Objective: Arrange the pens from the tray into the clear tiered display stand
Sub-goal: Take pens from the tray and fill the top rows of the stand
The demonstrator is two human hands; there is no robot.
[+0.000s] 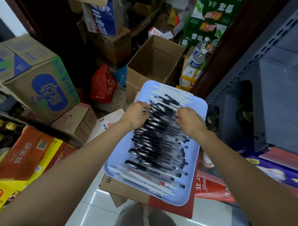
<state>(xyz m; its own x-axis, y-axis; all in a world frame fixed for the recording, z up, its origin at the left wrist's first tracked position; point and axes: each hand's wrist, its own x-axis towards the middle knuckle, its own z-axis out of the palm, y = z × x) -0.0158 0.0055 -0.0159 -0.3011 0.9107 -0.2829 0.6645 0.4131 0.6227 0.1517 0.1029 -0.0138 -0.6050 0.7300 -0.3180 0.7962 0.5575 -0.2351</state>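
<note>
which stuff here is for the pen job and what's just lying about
For the job: blue tray, black pens, white pens, left hand, right hand.
Lying about: open cardboard box, red bag, water bottles, drink cartons.

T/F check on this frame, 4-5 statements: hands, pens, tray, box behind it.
1. Both hands are on the pile of black-capped clear pens. True: left hand and right hand each have a grip on pens.
2. The light blue rectangular plastic tray sits on the floor tiles. False: it rests on a brown cardboard box.
3. White pens lie at the tray's far end. True.
4. The open brown cardboard carton behind the tray is full of pens. False: no pens show inside.
</note>
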